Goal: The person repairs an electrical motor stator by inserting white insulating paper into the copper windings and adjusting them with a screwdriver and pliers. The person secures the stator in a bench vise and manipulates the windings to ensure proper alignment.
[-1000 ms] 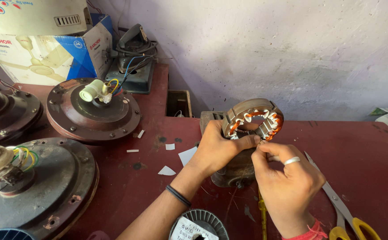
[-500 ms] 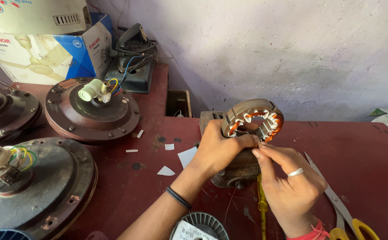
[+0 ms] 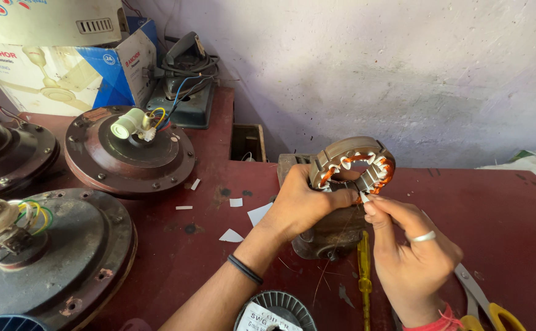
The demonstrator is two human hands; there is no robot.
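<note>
In the head view, the left hand (image 3: 302, 205) is wrapping closed around the stator (image 3: 355, 167), a grey ring wound with copper coils, and is holding it tilted up above the middle of the red tabletop (image 3: 501, 208). The right hand (image 3: 412, 257) is pinching its thumb and fingertips shut at the lower inner edge of the stator, just beside a white sliver; whether the fingers are gripping that sliver or a wire, I cannot tell. A brown block (image 3: 326, 236) is sitting on the tabletop directly under the stator, mostly hidden by the left hand. A yellow screwdriver (image 3: 364, 276) is lying just beside the right hand, and scissors (image 3: 486, 306) are lying near the right wrist. A wire spool (image 3: 275, 312) is standing at the near edge, under the left forearm. Paper scraps (image 3: 243, 217) are lying left of the left hand. Three brown fan motors (image 3: 130, 156) are filling the left side, with a cardboard box (image 3: 65, 58) behind them.
</note>
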